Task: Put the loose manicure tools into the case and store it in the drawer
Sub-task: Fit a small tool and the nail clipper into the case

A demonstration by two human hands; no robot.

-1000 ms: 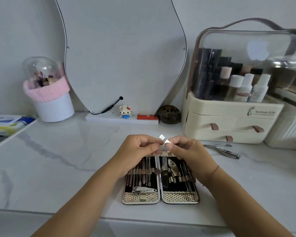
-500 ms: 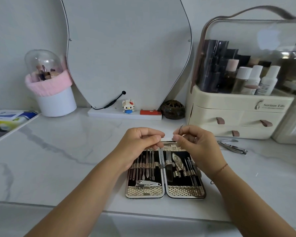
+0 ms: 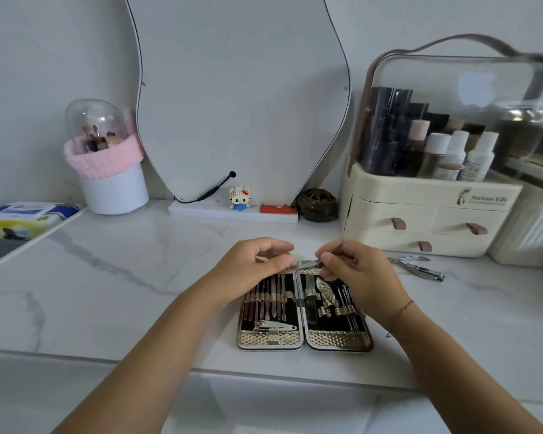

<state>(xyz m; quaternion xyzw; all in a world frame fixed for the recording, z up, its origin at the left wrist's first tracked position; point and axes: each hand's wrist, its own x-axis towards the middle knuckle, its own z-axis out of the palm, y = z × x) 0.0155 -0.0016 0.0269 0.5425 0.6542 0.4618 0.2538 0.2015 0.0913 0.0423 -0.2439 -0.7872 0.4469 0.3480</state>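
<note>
Both the left hand (image 3: 257, 261) and right hand (image 3: 355, 267) pinch what looks like a thin, stiff, slippery tool (image 3: 308, 263) at the case's (image 3: 304, 339) twelve o'clock edge; grip its ends.

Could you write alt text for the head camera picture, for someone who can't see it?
Two bare hands, left hand and right hand, pinch a small metal tool above an open manicure case on a marble counter. A loose nail clipper lies to the right, before a cream drawer organizer.
</note>
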